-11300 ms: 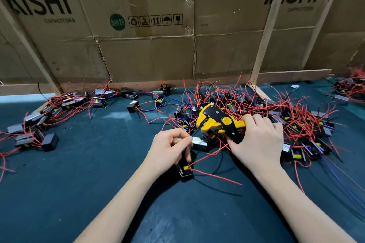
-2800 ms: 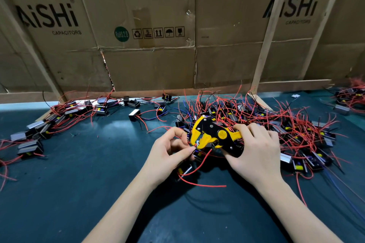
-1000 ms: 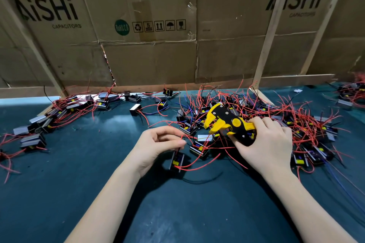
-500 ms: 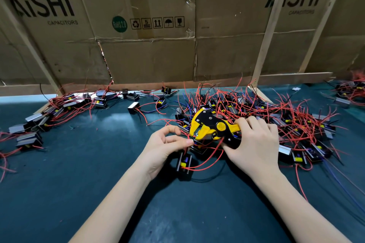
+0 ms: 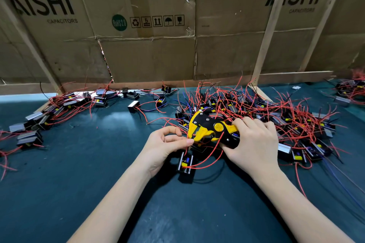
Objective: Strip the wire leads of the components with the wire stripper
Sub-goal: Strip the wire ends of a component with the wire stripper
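My right hand (image 5: 253,144) grips the handles of the yellow and black wire stripper (image 5: 209,129), whose jaws point left. My left hand (image 5: 165,147) pinches a red wire lead (image 5: 186,144) between thumb and forefinger right at the stripper's jaws. That lead runs down to a small black component (image 5: 185,163) lying on the mat just below both hands, and a second red lead curves out from it to the right.
A big tangle of components with red leads (image 5: 276,116) lies behind and right of my right hand. A smaller group (image 5: 59,108) sits at the far left. Cardboard sheets (image 5: 148,25) wall off the back of the dark green mat (image 5: 79,173).
Over the last second my left hand moved right and took a red lead to the stripper's jaws, and the stripper came down and left to meet it.
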### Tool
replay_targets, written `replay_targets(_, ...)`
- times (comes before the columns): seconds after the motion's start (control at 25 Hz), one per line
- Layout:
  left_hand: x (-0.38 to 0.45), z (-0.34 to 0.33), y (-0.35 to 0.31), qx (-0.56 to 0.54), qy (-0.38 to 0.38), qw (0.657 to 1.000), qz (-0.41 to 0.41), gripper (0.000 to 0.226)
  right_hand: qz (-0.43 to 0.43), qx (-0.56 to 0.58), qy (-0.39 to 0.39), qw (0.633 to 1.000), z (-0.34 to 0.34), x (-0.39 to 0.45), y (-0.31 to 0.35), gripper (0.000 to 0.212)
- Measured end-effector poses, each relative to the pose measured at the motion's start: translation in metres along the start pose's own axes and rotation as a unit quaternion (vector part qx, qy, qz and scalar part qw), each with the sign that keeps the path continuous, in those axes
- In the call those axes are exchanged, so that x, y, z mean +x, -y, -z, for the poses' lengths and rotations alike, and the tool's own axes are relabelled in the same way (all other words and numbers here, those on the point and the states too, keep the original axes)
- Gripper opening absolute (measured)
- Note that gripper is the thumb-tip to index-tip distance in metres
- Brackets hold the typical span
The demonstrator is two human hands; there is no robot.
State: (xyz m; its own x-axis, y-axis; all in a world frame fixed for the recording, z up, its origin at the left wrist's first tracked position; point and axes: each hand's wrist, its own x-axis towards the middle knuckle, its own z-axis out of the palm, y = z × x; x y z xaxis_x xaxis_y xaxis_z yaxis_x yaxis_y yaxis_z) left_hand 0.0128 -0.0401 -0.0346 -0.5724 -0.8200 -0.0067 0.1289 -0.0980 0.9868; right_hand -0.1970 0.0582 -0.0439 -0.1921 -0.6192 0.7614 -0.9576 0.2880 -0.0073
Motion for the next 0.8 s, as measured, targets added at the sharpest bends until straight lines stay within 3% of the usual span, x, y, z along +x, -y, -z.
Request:
replay_targets(0.48, -0.003, 0.001, -0.006, 0.032, 0.013, 0.999, 0.011, 0.038, -0.014, 0.008, -0.004, 1.0, 0.003, 0.002, 0.001, 0.048)
replay_targets(0.68, -0.001, 0.004, -0.005, 0.072, -0.016, 0.997, -0.013, 0.014, -0.123, 0.048, 0.017, 0.991, -0.002, 0.003, -0.009, 0.053)
replay_targets(0.8, 0.003, 0.004, -0.002, 0.058, -0.078, 0.994, -0.044, 0.024, -0.154, 0.063, 0.008, 0.986, -0.001, 0.004, -0.015, 0.058)
